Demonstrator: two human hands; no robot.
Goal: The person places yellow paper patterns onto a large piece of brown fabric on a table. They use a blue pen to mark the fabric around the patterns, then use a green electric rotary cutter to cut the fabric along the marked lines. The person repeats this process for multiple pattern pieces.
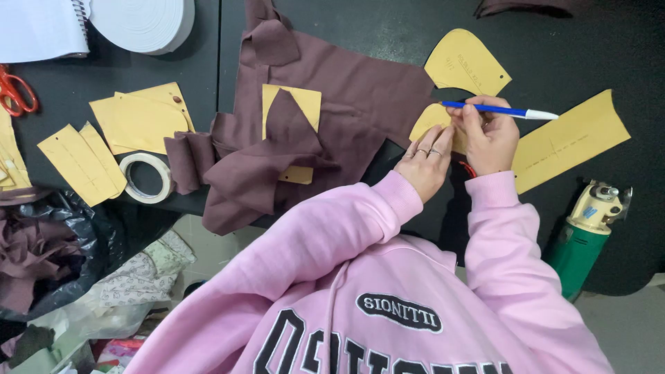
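Observation:
My right hand (488, 138) grips a blue and white pen (500, 111), its tip pointing left onto a small yellow paper pattern piece (429, 119). My left hand (426, 161), with rings on two fingers, presses that pattern piece down on maroon fabric (360, 97) spread over the black table (609, 41). Both arms wear pink sleeves.
More yellow pattern pieces lie around: a rounded one (465, 64), a long strip (571, 142), one on the fabric (291, 104), several at left (138, 119). A tape roll (145, 178), red scissors (15, 91), a white roll (142, 22) and a green cutting machine (585, 232) are nearby.

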